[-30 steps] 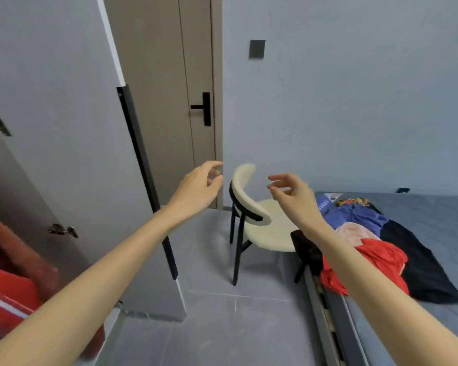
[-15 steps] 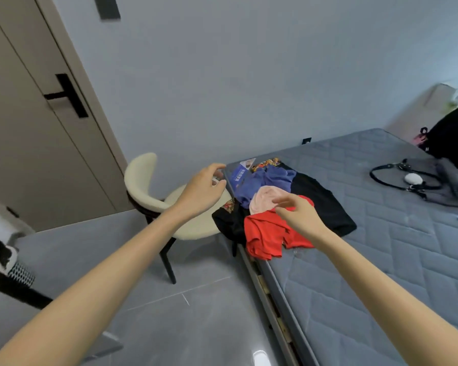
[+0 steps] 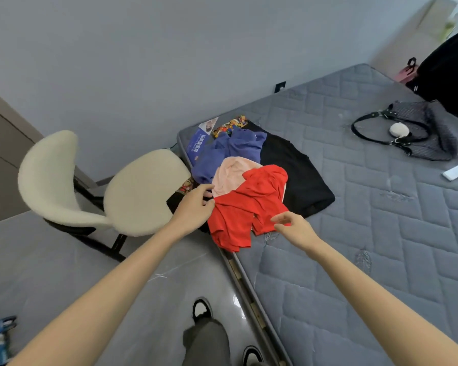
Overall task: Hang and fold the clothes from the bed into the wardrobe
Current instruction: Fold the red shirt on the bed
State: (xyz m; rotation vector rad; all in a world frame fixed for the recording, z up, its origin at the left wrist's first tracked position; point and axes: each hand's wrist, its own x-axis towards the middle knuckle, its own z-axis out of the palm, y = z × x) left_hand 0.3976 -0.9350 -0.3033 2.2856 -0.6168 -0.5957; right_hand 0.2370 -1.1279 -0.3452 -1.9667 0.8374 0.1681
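Left hand (image 3: pixel 193 211) and right hand (image 3: pixel 295 229) hovered at edges of the red shirt (image 3: pixel 249 204) on the bed (image 3: pixel 381 233) — fingers of both loosely open, gripping nothing.

Pink garment (image 3: pixel 230 175): near half tucked under the red garment (image 3: pixel 249 207). Black garment (image 3: pixel 302 180), right of the red garment: left part buried under the pile. Patterned cloth (image 3: pixel 230 125) beyond the red garment: mostly covered, kind unclear. Left hand (image 3: pixel 193 210) at the red garment's left edge: pinching or only touching, can't tell. Dark bulky thing (image 3: pixel 450 75) far right of the red garment: cut by frame edge. Blue label (image 3: pixel 196 143) print: too small to read.
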